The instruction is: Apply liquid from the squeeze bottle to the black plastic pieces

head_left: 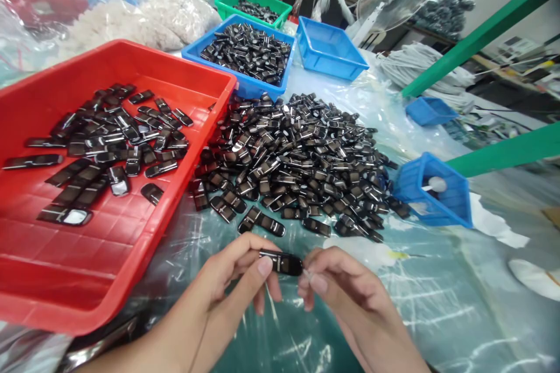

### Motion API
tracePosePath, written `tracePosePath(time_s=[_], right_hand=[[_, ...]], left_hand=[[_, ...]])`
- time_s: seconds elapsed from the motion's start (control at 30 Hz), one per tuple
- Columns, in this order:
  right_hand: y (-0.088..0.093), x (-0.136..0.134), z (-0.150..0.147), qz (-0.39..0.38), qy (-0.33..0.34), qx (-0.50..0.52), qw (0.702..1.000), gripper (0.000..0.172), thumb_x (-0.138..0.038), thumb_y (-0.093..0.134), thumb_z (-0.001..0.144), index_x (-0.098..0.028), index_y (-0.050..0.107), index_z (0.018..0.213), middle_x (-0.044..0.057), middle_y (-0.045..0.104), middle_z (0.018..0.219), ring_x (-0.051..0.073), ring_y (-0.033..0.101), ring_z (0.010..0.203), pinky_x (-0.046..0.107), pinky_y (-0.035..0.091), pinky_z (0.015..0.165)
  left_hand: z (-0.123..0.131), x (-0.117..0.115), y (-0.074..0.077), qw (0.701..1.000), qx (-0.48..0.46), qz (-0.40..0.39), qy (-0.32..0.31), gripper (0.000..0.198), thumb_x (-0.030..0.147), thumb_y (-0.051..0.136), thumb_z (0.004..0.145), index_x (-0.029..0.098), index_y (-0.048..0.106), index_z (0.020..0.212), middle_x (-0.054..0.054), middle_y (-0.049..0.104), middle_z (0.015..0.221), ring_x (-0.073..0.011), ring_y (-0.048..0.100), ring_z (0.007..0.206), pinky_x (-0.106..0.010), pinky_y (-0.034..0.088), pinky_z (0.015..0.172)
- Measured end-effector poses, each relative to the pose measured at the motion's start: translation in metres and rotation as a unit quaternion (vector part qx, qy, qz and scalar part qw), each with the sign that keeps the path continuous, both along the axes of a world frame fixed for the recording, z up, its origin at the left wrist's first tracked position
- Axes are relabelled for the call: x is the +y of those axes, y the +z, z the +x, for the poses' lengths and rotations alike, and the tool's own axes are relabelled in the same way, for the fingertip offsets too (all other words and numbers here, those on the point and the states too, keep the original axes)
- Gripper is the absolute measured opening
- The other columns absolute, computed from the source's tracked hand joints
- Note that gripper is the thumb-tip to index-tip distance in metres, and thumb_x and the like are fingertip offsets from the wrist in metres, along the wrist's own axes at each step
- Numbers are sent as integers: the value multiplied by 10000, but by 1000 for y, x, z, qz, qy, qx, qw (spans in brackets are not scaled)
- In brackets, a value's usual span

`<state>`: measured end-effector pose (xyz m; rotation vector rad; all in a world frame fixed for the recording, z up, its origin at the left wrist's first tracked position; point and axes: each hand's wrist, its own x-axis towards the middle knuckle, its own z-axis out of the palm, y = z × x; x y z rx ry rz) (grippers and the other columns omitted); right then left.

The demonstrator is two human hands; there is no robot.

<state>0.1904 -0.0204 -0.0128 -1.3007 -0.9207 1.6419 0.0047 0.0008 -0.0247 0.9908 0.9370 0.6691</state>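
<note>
Your left hand point(242, 277) pinched a glossy black, elongated, plastic-looking piece point(286, 263) near one end, thumb on top, fingers behind. The piece sat just above the green, film-covered table point(321, 344), between both hands. Your right hand point(345, 282) had thumb and fingertips drawn together on a small, pale, translucent scrap point(308, 275) at the piece's rounded end; too blurred to say what it was.

Beyond your hands lay a broad heap of similar black pieces point(301, 157); to the left, a shallow red plastic tray point(109, 256) with more of them.

Handling, judged by eye: probably light and stiff, the gloss likely slick and easily scratched. Long edges seemed the safest hold, with light pressure and the rounded end left free for your right fingertips.
</note>
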Motion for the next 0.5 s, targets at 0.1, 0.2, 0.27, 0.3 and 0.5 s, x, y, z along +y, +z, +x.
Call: tracePosePath(time_s=[0.1,0.2,0.27,0.3,0.5], right_hand=[[1,3,0,-60,11,67,996,74,-287,737,815,-227,702,792,-40,640,701,79,594,654,175,486,643],[0,4,1,-91,17,113,989,114,-300,752,802,-206,689,793,-43,607,675,76,570,636,179,462,633],[-1,4,2,-104,22,135,985,128,-306,758,796,-202,685,809,-46,588,660,72,557,627,179,450,626],[-1,4,3,-110,23,141,984,130,-304,762,793,-200,685,814,-46,583,660,70,555,626,178,446,624],[-1,4,5,-114,35,134,984,156,-316,775,774,-196,680,807,-50,551,657,73,540,629,180,435,619]], left_hand=[[0,0,0,1000,-18,3,-7,212,387,470,944,199,569,942,4,623,707,-131,538,626,-239,445,611],[1,0,0,999,-32,8,-12,205,372,471,946,200,582,936,5,617,697,-133,531,622,-240,435,600],[0,-1,2,999,-26,9,-19,199,362,469,946,199,584,931,6,612,685,-131,526,615,-235,430,590],[0,-1,3,999,-22,8,-24,197,361,468,945,200,580,924,7,611,681,-130,525,612,-233,429,588],[-2,-1,2,999,-16,3,-47,226,391,455,955,199,565,912,8,606,682,-130,531,628,-228,428,603]])
